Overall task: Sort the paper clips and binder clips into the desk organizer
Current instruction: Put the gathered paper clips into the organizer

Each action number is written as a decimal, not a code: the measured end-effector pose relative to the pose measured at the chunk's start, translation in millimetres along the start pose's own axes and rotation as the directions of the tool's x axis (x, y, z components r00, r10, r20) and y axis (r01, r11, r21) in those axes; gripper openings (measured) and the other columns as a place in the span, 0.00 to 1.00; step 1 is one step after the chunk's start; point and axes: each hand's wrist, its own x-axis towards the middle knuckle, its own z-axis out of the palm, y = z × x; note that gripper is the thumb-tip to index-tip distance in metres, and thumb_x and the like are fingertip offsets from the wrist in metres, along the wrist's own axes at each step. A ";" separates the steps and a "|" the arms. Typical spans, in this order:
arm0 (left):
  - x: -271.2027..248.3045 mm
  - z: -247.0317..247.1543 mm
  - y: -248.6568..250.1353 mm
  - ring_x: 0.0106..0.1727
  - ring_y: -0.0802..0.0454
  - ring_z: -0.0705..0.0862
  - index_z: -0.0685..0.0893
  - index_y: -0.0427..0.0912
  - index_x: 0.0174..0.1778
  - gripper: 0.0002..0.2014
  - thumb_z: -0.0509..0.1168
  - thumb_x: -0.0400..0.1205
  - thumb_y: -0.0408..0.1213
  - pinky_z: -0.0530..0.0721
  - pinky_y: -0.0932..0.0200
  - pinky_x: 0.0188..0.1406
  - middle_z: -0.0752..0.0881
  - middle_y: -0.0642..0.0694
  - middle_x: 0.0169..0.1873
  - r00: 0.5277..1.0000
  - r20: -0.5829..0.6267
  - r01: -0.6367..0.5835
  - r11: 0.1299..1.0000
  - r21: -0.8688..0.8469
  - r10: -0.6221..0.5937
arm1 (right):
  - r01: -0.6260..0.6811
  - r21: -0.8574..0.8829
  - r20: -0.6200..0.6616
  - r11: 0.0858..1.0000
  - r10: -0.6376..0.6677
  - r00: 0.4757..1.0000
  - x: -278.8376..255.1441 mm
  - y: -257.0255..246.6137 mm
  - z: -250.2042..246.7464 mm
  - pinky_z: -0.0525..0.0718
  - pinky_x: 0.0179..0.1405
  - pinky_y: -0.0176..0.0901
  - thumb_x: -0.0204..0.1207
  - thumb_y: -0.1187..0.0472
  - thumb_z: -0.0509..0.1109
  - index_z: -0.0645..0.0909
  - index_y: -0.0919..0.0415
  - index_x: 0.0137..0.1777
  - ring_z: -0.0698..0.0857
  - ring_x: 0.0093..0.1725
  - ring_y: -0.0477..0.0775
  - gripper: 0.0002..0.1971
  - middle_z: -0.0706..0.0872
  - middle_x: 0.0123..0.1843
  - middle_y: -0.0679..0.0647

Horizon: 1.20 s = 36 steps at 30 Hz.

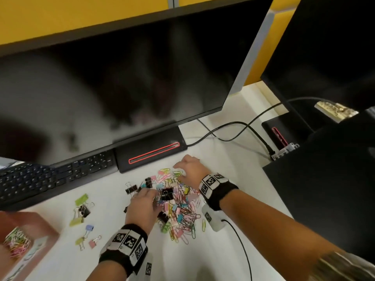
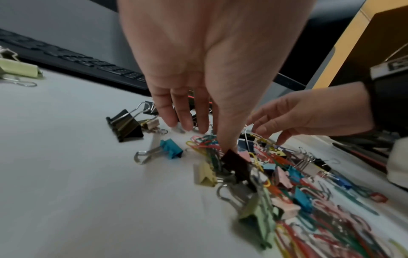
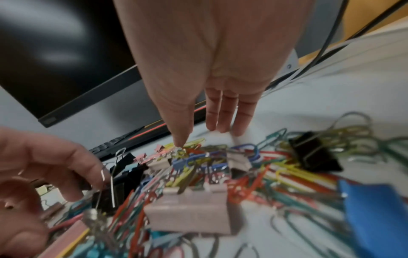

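A mixed pile of coloured paper clips and binder clips (image 1: 179,203) lies on the white desk. My left hand (image 1: 150,194) reaches into the pile's left side with fingers spread and straight (image 2: 187,122); its thumb tip touches a black binder clip (image 2: 236,162). My right hand (image 1: 182,167) rests at the pile's far edge, fingers (image 3: 220,122) straight on the desk and thumb touching the clips. Neither hand holds anything. The brown desk organizer (image 1: 40,226) stands at the lower left, with paper clips (image 1: 17,241) in one compartment.
Several binder clips (image 1: 81,211) lie apart, left of the pile. A black keyboard (image 1: 40,179) and the monitor's stand (image 1: 150,153) border the desk behind the pile. Cables (image 1: 233,130) run at the right, beside a black box (image 1: 324,189).
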 end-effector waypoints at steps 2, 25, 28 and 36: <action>-0.6 2.3 0.7 0.55 0.50 0.80 0.80 0.50 0.58 0.18 0.73 0.72 0.41 0.81 0.52 0.59 0.78 0.53 0.54 1.000 0.016 0.018 1.000 0.006 -0.018 | 0.021 -0.005 0.017 1.000 -0.021 1.000 4.3 -2.4 4.1 0.75 0.68 0.51 0.74 0.51 0.71 0.77 0.54 0.68 0.75 0.65 0.60 0.23 0.74 0.65 0.57; -0.5 12.2 -7.3 0.39 0.52 0.77 0.86 0.38 0.45 0.05 0.67 0.76 0.27 0.66 0.72 0.35 0.75 0.49 0.41 1.000 0.002 0.010 0.998 -0.058 -0.010 | -0.021 0.373 -0.176 0.928 0.093 0.980 -18.2 14.9 -16.9 0.84 0.51 0.44 0.70 0.65 0.75 0.84 0.64 0.44 0.84 0.44 0.52 0.04 0.86 0.42 0.55; -1.5 10.5 -8.8 0.41 0.53 0.76 0.87 0.39 0.47 0.06 0.66 0.78 0.29 0.68 0.68 0.40 0.80 0.46 0.43 1.000 0.006 0.011 0.998 -0.058 -0.010 | -0.048 0.256 -0.096 0.965 0.074 0.993 -20.6 25.2 -21.4 0.86 0.52 0.46 0.71 0.63 0.75 0.84 0.60 0.46 0.84 0.44 0.51 0.06 0.86 0.42 0.53; -3.1 3.7 -10.4 0.47 0.48 0.80 0.87 0.40 0.49 0.07 0.67 0.78 0.32 0.69 0.62 0.44 0.86 0.43 0.45 0.999 0.011 0.042 0.994 -0.096 -0.041 | 0.027 0.023 -0.024 0.999 -0.026 0.999 -29.3 21.8 -3.8 0.77 0.62 0.46 0.71 0.55 0.75 0.79 0.56 0.63 0.78 0.60 0.55 0.20 0.78 0.60 0.55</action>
